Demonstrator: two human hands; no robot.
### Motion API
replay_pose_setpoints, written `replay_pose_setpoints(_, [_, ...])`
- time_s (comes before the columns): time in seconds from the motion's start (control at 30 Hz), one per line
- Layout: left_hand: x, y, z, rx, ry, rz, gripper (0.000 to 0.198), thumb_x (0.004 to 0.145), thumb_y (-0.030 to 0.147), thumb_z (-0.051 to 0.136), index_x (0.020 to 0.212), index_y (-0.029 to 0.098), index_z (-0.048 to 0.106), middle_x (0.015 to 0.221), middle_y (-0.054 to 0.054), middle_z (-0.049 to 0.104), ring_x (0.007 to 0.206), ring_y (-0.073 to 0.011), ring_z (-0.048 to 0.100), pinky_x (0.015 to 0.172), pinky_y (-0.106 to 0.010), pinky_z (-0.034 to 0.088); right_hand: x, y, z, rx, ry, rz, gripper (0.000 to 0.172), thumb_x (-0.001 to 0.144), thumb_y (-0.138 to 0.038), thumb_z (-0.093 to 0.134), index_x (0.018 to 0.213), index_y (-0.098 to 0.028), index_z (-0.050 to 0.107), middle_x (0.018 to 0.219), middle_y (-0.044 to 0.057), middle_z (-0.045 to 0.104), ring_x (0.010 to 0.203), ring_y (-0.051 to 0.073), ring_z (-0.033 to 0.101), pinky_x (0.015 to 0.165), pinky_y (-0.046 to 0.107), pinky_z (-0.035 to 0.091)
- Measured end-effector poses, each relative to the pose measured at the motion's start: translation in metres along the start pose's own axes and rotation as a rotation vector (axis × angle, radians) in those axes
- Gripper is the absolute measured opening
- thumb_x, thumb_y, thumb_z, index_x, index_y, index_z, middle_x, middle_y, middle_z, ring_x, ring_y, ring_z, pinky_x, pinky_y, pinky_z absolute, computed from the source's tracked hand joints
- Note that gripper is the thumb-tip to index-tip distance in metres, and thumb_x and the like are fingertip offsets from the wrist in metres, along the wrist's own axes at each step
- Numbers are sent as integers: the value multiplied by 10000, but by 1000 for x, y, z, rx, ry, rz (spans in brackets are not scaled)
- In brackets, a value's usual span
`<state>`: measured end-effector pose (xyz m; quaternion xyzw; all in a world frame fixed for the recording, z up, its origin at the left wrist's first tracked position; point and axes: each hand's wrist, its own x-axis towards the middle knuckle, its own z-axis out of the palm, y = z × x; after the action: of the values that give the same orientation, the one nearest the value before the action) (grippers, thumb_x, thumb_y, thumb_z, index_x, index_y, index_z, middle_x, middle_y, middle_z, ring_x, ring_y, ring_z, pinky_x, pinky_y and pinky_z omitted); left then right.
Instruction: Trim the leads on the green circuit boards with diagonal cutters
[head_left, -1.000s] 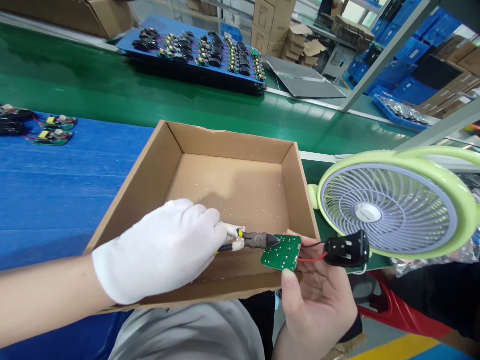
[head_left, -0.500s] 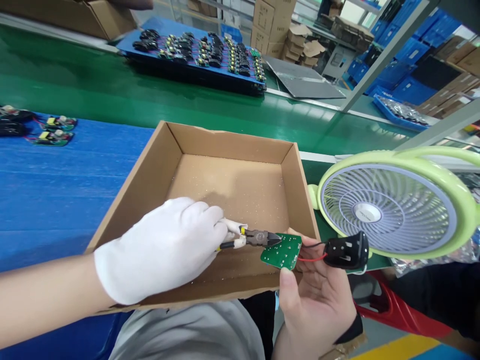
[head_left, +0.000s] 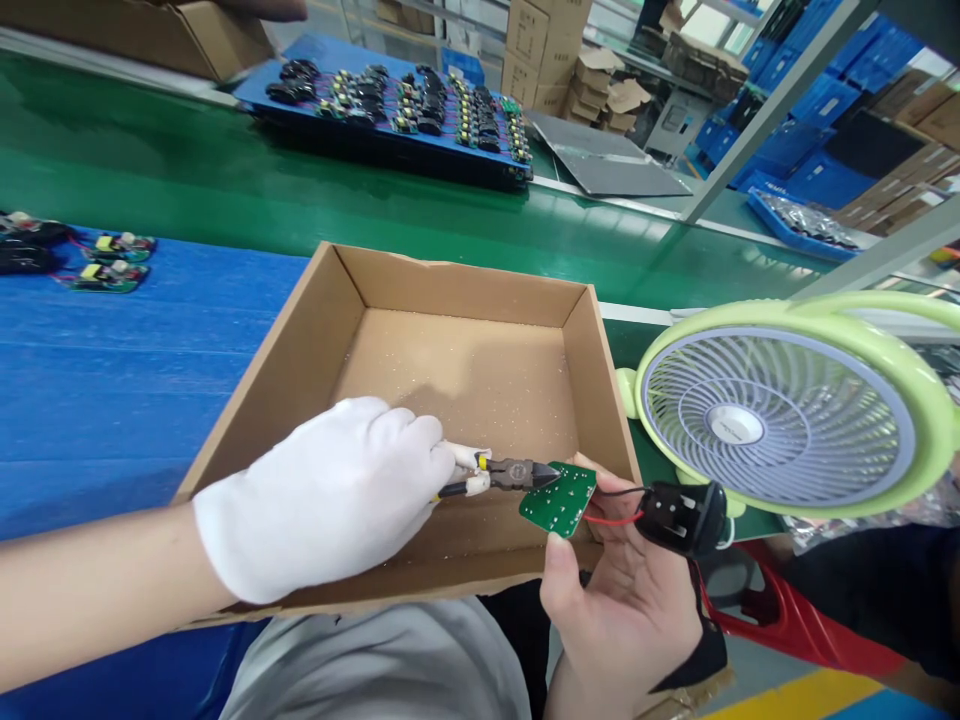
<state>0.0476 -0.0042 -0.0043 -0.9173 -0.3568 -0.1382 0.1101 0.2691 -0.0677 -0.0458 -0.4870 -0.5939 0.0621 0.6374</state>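
Observation:
My left hand [head_left: 337,495], in a white glove, is closed round the handles of a pair of diagonal cutters [head_left: 514,474]. The cutters' jaw tips lie against the soldered face of a green circuit board [head_left: 561,503]; whether they touch a lead is too small to tell. My bare right hand [head_left: 622,600] pinches the board by its edges between thumb and fingers. A black and a red wire run from the board to a black plug housing [head_left: 681,518] over my right fingers. Below the board is an open cardboard box [head_left: 457,280] with tiny bright clippings scattered on its bottom.
A green fan [head_left: 780,420] stands right of the box. Finished-looking boards with housings [head_left: 112,272] lie on the blue mat [head_left: 150,380] at left. Across the green surface, a blue tray [head_left: 262,85] carries several more. A red stool [head_left: 810,625] is at lower right.
My right hand has shifted slightly left with the board, and the plug housing has tilted and dropped a little. The cutters stay at the board, nearly still.

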Motion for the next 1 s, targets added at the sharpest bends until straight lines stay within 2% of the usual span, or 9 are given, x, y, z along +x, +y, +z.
replay_pose_setpoints(0.13, [-2,4,3,-95,-18,-28,252,803,52,560,686,270,611,574,-33,596,442,-244,539,518,-407,295,0,1,-3,12,-21,16,435,864,-146,817,1294,-188,776,1153,114,883,953,274,899,757,325,783])
replay_pose_setpoints(0.23, [-4,3,4,-198,-36,-49,239,867,65,583,769,268,662,615,-2,618,474,-206,539,539,-373,315,0,0,-4,34,-42,40,431,859,-161,818,1287,-186,766,1180,122,878,1011,278,895,772,319,781])
replay_pose_setpoints(0.37, [-3,0,3,-291,-1,-66,266,982,91,538,829,258,677,613,25,591,486,-182,523,536,-344,331,-1,-2,-3,50,5,74,400,865,-189,825,1258,-176,752,1221,154,869,986,292,894,694,342,777])
replay_pose_setpoints(0.43, [-2,-1,3,-302,7,-68,284,1008,101,507,830,247,673,630,19,606,484,-182,527,526,-344,341,-2,-2,-2,50,22,82,400,866,-186,828,1259,-180,752,1231,155,867,995,296,893,667,336,770])
replay_pose_setpoints(0.57, [-2,-2,6,-308,-12,-45,246,1009,105,528,905,236,709,736,-8,684,554,-193,607,568,-342,398,-3,2,-4,15,2,41,437,861,-175,845,1288,-180,752,1251,157,860,1113,324,880,719,352,781])
replay_pose_setpoints(0.7, [-4,-2,9,-279,-8,-45,214,1024,138,561,958,238,738,756,-9,682,573,-196,587,584,-345,383,-2,3,-6,-51,-26,-6,437,892,-225,846,1313,-180,739,1262,172,851,1156,354,874,736,378,788])
replay_pose_setpoints(0.83, [-3,1,9,-273,7,-40,248,1055,159,526,946,229,737,745,-13,677,563,-195,576,577,-351,368,0,2,-5,-117,-63,-42,443,932,-243,800,1363,-171,728,1283,189,850,1128,342,886,741,355,783])
replay_pose_setpoints(1.0, [0,3,6,-237,2,-44,290,1072,174,499,942,239,750,702,-3,648,551,-205,562,572,-362,349,-2,4,-7,-112,-83,-69,497,916,-228,820,1399,-171,717,1288,190,856,1063,340,900,739,377,783])
